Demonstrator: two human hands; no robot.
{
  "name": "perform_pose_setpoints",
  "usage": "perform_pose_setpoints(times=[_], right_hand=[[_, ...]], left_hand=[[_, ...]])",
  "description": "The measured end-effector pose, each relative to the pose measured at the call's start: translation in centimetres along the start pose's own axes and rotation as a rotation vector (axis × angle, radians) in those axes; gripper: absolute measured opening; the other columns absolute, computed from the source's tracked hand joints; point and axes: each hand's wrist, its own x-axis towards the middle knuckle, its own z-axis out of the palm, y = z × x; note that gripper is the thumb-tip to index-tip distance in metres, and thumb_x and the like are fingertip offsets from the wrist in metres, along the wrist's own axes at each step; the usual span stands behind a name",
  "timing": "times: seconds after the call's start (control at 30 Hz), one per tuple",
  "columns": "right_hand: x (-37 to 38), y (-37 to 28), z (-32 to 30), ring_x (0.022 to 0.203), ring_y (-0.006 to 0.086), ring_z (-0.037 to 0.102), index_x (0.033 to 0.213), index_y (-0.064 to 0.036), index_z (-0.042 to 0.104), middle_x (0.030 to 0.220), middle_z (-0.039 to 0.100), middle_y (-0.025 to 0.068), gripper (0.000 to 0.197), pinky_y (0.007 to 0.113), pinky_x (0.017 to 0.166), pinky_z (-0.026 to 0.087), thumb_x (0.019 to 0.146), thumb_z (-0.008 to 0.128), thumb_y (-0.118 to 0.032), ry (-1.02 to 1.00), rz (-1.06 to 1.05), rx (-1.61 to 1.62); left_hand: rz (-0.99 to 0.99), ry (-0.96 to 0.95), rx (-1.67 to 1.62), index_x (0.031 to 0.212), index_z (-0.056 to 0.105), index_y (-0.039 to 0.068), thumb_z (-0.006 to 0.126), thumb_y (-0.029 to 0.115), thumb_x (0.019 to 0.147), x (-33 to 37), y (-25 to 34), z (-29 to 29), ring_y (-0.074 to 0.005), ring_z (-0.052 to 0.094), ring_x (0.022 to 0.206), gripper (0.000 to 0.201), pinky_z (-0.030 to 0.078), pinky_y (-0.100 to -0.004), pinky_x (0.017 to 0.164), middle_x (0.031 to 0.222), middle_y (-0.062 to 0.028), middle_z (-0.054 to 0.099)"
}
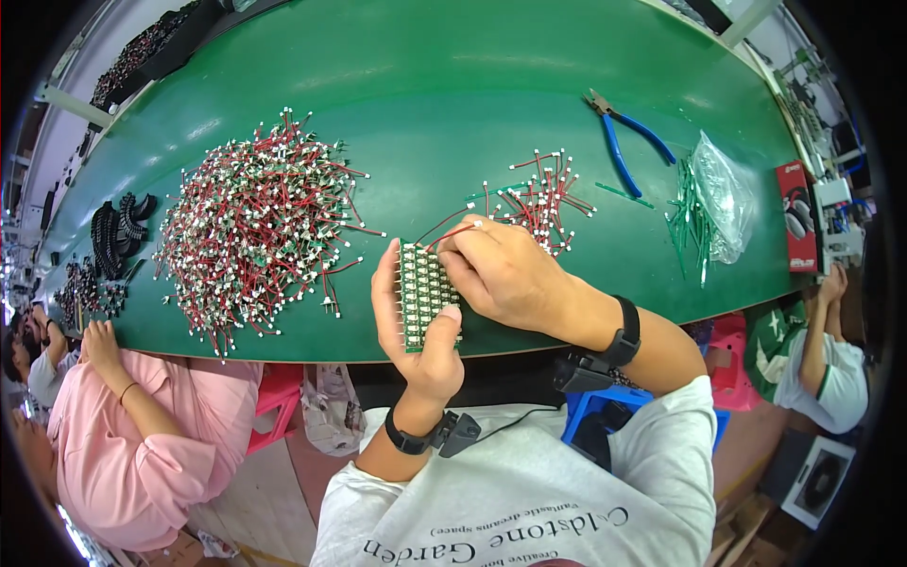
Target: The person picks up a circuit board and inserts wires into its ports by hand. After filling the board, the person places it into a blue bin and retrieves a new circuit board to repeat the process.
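Observation:
My left hand (416, 326) holds a small green circuit board panel (423, 293) upright over the front edge of the green table (453, 85). My right hand (501, 274) rests on the panel's top right corner, its fingers pinching a red wire (444, 227) with a white connector. A small pile of red wires with white plugs (543, 198) lies just beyond my right hand. A large heap of the same red and green wires (260, 227) sits to the left of my left hand.
Blue-handled cutters (624, 137) lie at the back right. A clear bag with green strips (709, 203) sits at the right. Black parts (118, 227) lie at the far left. A person in pink (142, 425) sits to my left, another person (822, 359) to my right.

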Motion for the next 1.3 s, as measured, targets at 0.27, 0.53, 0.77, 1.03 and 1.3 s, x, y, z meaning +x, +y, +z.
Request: perform_pose_setpoints(times=[0.27, 0.53, 0.77, 1.03, 1.3], right_hand=[[0.3, 0.1, -0.4, 0.067, 0.0304, 0.062, 0.087, 0.0029, 0.06, 0.081, 0.06, 0.014, 0.011, 0.037, 0.057, 0.05, 0.079, 0.066, 0.003, -0.025, 0.012, 0.005], [0.3, 0.3, 0.4, 0.074, 0.0323, 0.065, 0.088, 0.0037, 0.061, 0.081, 0.064, 0.0156, 0.013, 0.038, 0.063, 0.054, 0.076, 0.066, 0.005, 0.013, -0.048, -0.024], [0.2, 0.1, 0.1, 0.074, 0.0311, 0.066, 0.088, 0.0034, 0.061, 0.083, 0.066, 0.0151, 0.011, 0.039, 0.063, 0.054, 0.078, 0.065, 0.003, 0.009, 0.035, -0.049], [1.5, 1.4, -3.6, 0.07, 0.0267, 0.057, 0.108, -0.0043, 0.062, 0.079, 0.058, 0.0105, 0.031, 0.035, 0.064, 0.047, 0.078, 0.071, -0.004, -0.043, 0.072, -0.01], [0.0, 1.7, -2.9, 0.088, 0.028, 0.055, 0.086, -0.0057, 0.064, 0.089, 0.054, 0.0089, 0.015, 0.039, 0.073, 0.045, 0.074, 0.073, -0.006, -0.328, 0.01, -0.103]], left_hand=[[-0.042, 0.029, -0.074, 0.14, 0.038, -0.007, 0.053, 0.001, 0.073, 0.1, -0.1, -0.2, -0.0179, 0.056, 0.107, 0.069, 0.046, -0.0297, 0.092, 0.123, -0.0134, 0.053], [0.001, -0.031, 0.023, 0.138, 0.04, -0.009, 0.055, 0.004, 0.073, 0.2, -0.3, -0.3, -0.0155, 0.053, 0.099, 0.068, 0.045, -0.0269, 0.087, 0.118, -0.0097, 0.048], [-0.007, -0.041, 0.035, 0.138, 0.04, -0.009, 0.054, 0.004, 0.073, 0.3, -0.2, -0.3, -0.017, 0.053, 0.104, 0.068, 0.045, -0.0288, 0.091, 0.121, -0.0109, 0.049], [-0.073, 0.185, -0.312, 0.142, 0.031, -0.004, 0.044, -0.002, 0.07, 0.3, 0.7, 0.0, -0.0232, 0.061, 0.096, 0.073, 0.054, -0.0371, 0.087, 0.115, -0.0169, 0.055], [-0.068, 0.181, -0.344, 0.143, 0.03, -0.003, 0.044, 0.0, 0.071, 0.3, 0.3, -0.1, -0.0257, 0.061, 0.101, 0.073, 0.053, -0.0391, 0.09, 0.117, -0.0197, 0.055]])
